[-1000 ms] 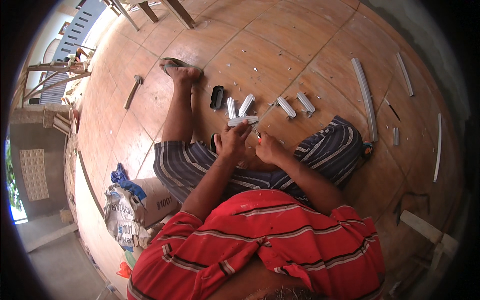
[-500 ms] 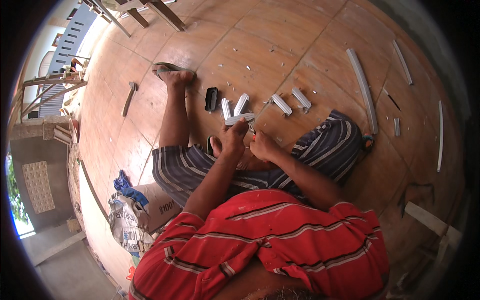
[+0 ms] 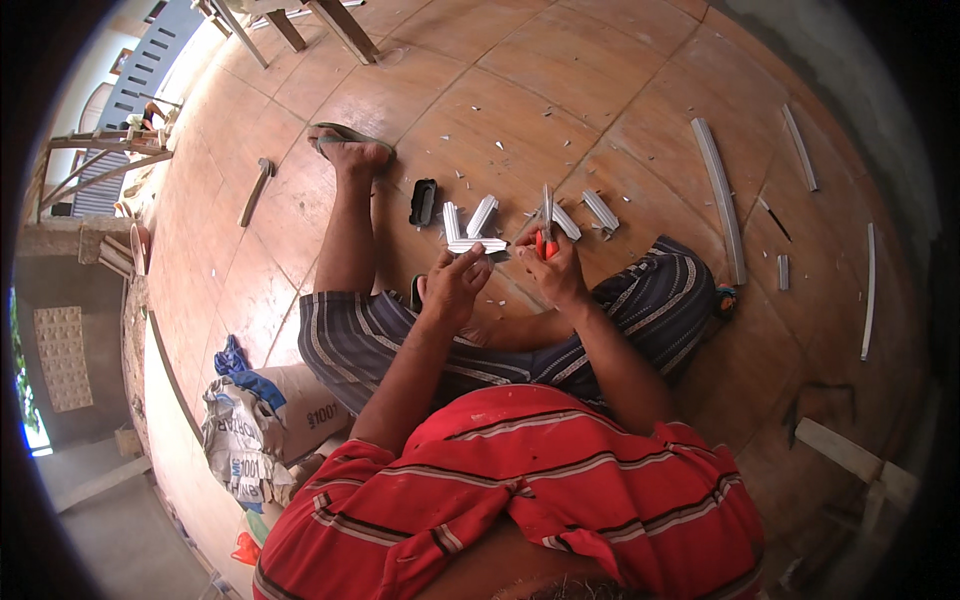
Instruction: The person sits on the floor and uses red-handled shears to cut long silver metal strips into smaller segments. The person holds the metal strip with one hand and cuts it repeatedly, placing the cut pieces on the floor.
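Observation:
My left hand is closed on a short white ribbed strip, held level over the floor. My right hand grips red-handled snips, whose metal jaws point away from me, apart from the strip. Just beyond the left hand lie two more short white pieces. Beyond the snips two others sit on the tiles, the farther right one a cut piece with slivers around it. A black oblong case rests left of these pieces.
A hammer lies on the tiles at left, past my sandalled foot. Long white strips and a thin dark tool lie at right. Beside my left hip slumps a printed sack. Wooden legs stand at the far edge.
The snips have come away from the strip, and my right hand has moved right, turning the jaws upward in view. My left hand has levelled the strip and moved slightly nearer me.

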Action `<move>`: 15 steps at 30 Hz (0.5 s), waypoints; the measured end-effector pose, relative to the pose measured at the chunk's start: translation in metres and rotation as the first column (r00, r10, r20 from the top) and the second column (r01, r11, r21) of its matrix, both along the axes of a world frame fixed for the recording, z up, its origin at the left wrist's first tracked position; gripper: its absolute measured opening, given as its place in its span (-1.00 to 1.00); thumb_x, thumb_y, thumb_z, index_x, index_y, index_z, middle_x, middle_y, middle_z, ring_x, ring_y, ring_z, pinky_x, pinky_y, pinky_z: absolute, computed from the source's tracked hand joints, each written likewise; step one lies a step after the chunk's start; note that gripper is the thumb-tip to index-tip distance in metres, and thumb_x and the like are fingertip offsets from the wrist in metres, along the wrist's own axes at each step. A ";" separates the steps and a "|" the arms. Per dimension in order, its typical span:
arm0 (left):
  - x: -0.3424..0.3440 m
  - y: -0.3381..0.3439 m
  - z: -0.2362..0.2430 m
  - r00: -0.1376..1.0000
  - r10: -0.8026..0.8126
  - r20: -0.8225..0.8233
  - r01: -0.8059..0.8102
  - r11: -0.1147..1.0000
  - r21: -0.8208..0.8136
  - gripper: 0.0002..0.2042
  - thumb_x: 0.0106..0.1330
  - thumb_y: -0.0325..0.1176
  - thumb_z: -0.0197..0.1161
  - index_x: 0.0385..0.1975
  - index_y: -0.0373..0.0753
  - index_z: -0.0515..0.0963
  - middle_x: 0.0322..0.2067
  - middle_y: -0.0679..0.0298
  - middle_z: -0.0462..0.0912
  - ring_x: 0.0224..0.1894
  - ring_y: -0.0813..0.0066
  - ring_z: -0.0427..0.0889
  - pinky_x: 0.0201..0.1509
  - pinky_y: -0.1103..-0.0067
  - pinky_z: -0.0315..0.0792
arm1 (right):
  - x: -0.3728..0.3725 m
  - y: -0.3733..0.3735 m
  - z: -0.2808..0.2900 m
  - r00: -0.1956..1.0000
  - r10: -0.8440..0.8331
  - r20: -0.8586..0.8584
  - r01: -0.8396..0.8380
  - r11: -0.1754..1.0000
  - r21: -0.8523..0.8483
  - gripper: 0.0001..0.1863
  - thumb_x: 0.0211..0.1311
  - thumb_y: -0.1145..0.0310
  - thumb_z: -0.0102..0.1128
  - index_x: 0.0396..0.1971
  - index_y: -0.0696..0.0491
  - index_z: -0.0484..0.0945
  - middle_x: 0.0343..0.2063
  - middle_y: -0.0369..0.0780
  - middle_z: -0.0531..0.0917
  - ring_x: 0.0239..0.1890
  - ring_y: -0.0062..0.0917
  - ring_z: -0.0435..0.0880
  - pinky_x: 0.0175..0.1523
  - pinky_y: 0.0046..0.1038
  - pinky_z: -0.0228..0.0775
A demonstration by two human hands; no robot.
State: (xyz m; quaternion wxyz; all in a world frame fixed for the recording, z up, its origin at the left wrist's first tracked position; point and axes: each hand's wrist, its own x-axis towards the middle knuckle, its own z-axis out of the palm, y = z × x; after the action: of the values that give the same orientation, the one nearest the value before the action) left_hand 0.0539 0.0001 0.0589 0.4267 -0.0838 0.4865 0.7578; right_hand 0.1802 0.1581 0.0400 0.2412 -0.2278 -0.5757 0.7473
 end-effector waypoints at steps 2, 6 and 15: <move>-0.003 -0.004 0.001 0.998 -0.060 0.008 0.060 0.998 -0.011 -0.76 0.37 -0.43 0.39 -0.05 -0.16 0.48 -0.12 0.27 0.66 -0.18 0.39 0.68 0.00 0.44 0.60 | 0.003 0.003 0.009 0.999 0.054 -0.010 -0.054 0.997 -0.051 -0.70 0.24 0.49 0.36 -0.08 0.12 0.46 -0.28 -0.26 0.68 -0.24 -0.62 0.66 -0.10 -0.46 0.56; -0.008 -0.016 -0.012 0.990 -0.111 0.089 0.106 0.993 0.059 -0.77 0.38 -0.45 0.35 -0.06 -0.17 0.48 -0.17 0.24 0.68 -0.24 0.43 0.68 -0.10 0.47 0.61 | 0.003 0.002 -0.003 0.990 0.137 -0.018 -0.136 0.990 0.032 -0.65 0.21 0.53 0.33 -0.03 0.10 0.46 -0.27 -0.27 0.68 -0.21 -0.63 0.66 -0.05 -0.47 0.56; 0.003 -0.012 0.006 0.980 -0.163 0.117 0.168 0.985 -0.034 -0.78 0.37 -0.40 0.32 -0.05 -0.24 0.53 -0.23 0.24 0.68 -0.28 0.43 0.64 -0.13 0.51 0.57 | 0.010 -0.011 0.004 0.990 0.132 -0.038 -0.110 0.926 0.361 -0.60 0.18 0.56 0.31 0.02 0.08 0.47 -0.31 -0.19 0.69 -0.27 -0.44 0.74 -0.09 -0.39 0.59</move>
State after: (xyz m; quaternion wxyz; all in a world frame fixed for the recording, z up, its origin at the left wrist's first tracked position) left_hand 0.0567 -0.0119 0.0649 0.5133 -0.0956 0.4829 0.7030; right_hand 0.1898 0.1469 0.0440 0.2498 -0.1208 -0.7072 0.6503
